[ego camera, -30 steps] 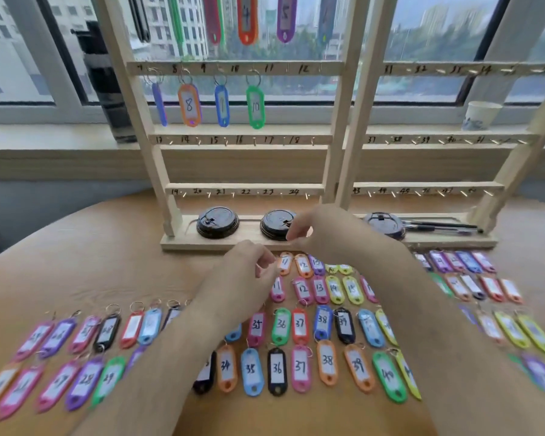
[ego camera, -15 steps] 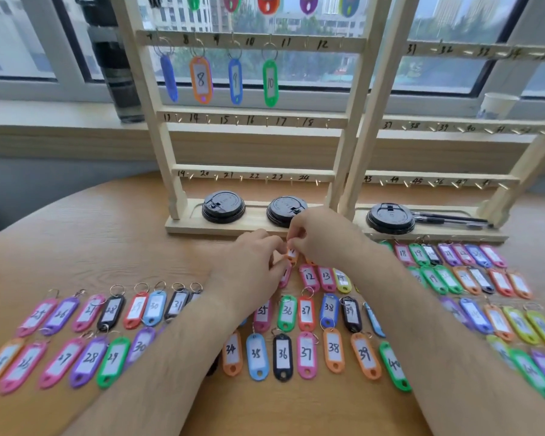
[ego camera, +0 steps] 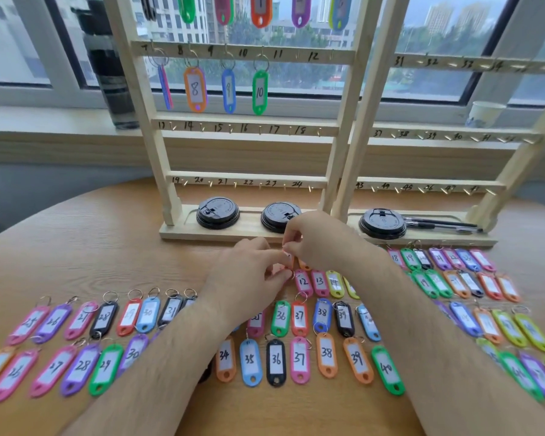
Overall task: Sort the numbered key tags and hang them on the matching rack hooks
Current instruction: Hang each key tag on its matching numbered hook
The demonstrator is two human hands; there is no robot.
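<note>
1. Tag: frame centre, just above the bench, mostly hidden.
2. Left grip and right grip: fingertips meet, both pinching the tag.
3. Rows: loose tags, lower frame.
4. Rack: behind, upper frame.

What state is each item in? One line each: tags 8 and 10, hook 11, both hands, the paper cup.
Orange plastic key tag 8: hanging.
Green plastic key tag 10: hanging.
Small metal hook 11: empty.
Left hand: pinching partly hidden key tag.
Right hand: pinching it too.
White paper cup: upright.
</note>
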